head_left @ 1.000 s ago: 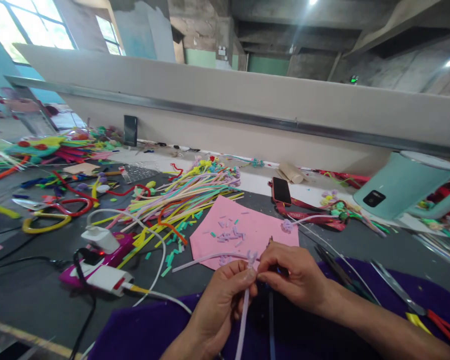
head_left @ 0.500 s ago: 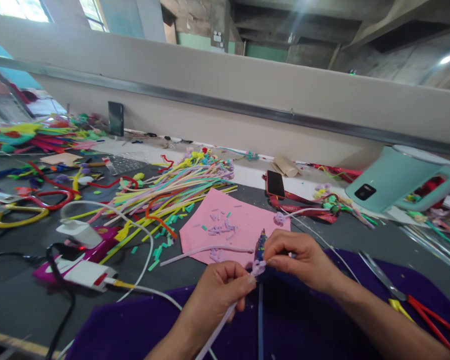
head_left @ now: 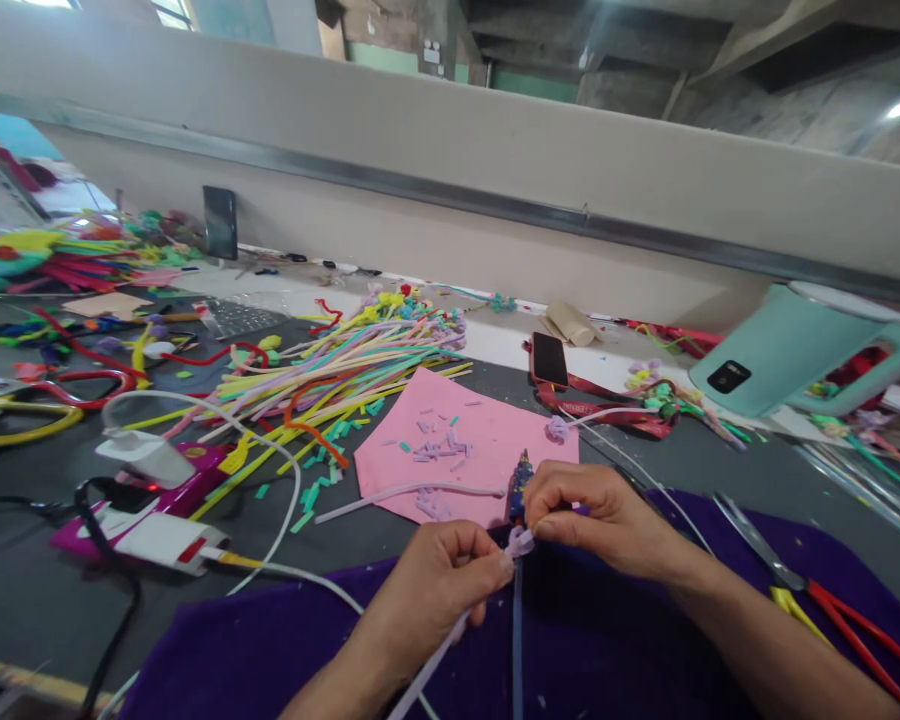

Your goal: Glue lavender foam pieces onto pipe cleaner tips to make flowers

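My left hand (head_left: 450,575) is closed in a pinch on a lilac pipe cleaner (head_left: 429,668), whose stem runs down toward the bottom edge. At its top, by my left fingertips, sits a small looped lilac flower head (head_left: 520,541). My right hand (head_left: 589,515) is closed too, thumb and finger pinching the flower head's right side. Just behind the flower head a dark blue glue gun (head_left: 521,485) points its tip away from me. Under and beyond it lies a pink sheet (head_left: 390,450) carrying short lilac cut pieces (head_left: 442,445) and a loose lilac pipe cleaner (head_left: 412,489).
Pipe cleaners in many colours (head_left: 330,385) pile up left of the pink sheet. A magenta power strip (head_left: 187,485) with plugs and cables lies at left. Red-and-yellow scissors (head_left: 795,580) rest on purple cloth (head_left: 270,640) at right. Farther back are a phone (head_left: 549,360) and a mint kettle (head_left: 772,350).
The view has shifted slightly, with the left-hand items sliding left and up. Both hands keep their pinch at the flower head, which has turned a little and shows its loops more plainly.
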The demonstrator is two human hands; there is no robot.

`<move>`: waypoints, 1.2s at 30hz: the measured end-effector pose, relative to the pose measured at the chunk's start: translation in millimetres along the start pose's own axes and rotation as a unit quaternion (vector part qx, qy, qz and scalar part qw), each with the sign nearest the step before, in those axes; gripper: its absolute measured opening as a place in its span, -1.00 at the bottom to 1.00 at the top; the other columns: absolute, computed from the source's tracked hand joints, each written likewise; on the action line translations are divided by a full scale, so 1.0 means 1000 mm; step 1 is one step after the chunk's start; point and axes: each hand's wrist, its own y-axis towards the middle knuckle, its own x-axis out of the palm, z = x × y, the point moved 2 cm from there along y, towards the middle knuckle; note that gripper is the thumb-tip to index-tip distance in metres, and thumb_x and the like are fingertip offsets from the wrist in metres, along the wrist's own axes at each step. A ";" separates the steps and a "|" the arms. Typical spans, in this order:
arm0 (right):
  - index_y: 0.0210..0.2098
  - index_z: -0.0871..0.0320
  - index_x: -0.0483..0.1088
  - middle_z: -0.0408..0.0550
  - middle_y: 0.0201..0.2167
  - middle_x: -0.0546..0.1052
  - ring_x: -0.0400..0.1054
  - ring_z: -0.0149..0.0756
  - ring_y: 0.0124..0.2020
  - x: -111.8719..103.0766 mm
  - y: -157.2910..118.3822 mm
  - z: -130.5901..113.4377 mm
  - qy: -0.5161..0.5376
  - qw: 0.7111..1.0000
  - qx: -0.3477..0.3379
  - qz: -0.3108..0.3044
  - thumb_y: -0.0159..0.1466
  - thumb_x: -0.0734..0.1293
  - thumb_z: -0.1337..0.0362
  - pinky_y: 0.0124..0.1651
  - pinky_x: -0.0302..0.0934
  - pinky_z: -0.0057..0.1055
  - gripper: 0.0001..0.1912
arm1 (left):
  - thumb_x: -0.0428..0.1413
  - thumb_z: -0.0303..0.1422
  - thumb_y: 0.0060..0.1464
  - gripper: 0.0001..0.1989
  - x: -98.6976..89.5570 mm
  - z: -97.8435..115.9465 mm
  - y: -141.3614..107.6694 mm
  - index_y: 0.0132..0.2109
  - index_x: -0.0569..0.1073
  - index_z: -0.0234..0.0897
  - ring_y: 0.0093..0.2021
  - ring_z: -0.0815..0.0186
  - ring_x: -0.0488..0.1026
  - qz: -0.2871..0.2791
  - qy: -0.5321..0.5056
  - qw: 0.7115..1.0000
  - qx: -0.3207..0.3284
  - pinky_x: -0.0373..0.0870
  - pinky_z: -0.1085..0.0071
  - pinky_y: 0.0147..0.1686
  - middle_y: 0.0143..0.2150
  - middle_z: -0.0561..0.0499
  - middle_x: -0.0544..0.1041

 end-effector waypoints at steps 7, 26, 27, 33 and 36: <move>-0.45 0.19 0.39 -0.10 -0.43 0.41 0.29 -0.39 -0.39 0.004 -0.003 -0.001 -0.019 1.000 -0.012 0.010 0.20 0.28 0.30 -0.30 0.17 -0.45 -0.88 | 0.12 -0.32 -0.12 -0.80 0.001 0.000 -0.001 -0.59 0.32 -0.27 -0.81 0.53 0.04 0.000 0.002 1.000 0.002 -0.11 0.56 -0.76 -0.82 0.21 0.26; -0.44 0.21 0.38 -0.09 -0.41 0.41 0.30 -0.42 -0.39 0.008 -0.004 0.002 -0.122 0.992 -0.035 -0.001 0.20 0.28 0.33 -0.32 0.15 -0.50 -0.90 | 0.11 -0.33 -0.09 -0.81 0.001 -0.001 -0.001 -0.56 0.32 -0.28 -0.79 0.53 0.05 0.009 0.046 0.999 0.022 -0.11 0.56 -0.74 -0.79 0.22 0.26; -0.44 0.21 0.38 -0.09 -0.42 0.41 0.30 -0.42 -0.39 0.008 -0.004 0.002 -0.124 0.992 -0.036 0.002 0.20 0.28 0.34 -0.32 0.15 -0.50 -0.90 | 0.11 -0.33 -0.09 -0.81 0.001 -0.001 0.000 -0.57 0.32 -0.28 -0.79 0.54 0.04 0.008 0.045 0.999 0.020 -0.11 0.56 -0.74 -0.79 0.22 0.26; -0.42 0.21 0.43 -0.08 -0.42 0.42 0.31 -0.42 -0.40 0.006 -0.006 0.001 -0.101 0.994 -0.043 0.014 0.18 0.31 0.37 -0.33 0.16 -0.50 -0.93 | 0.12 -0.32 -0.11 -0.81 0.001 -0.002 0.001 -0.56 0.33 -0.29 -0.80 0.54 0.06 0.007 0.029 0.999 0.015 -0.10 0.57 -0.75 -0.81 0.23 0.27; -0.39 0.22 0.45 -0.06 -0.42 0.43 0.32 -0.39 -0.40 0.000 -0.006 -0.003 -0.082 0.995 -0.050 0.035 0.16 0.32 0.36 -0.34 0.17 -0.48 -0.93 | 0.14 -0.29 -0.12 -0.79 0.000 -0.001 0.001 -0.57 0.31 -0.28 -0.83 0.55 0.06 0.011 0.000 1.000 0.000 -0.10 0.58 -0.77 -0.81 0.22 0.28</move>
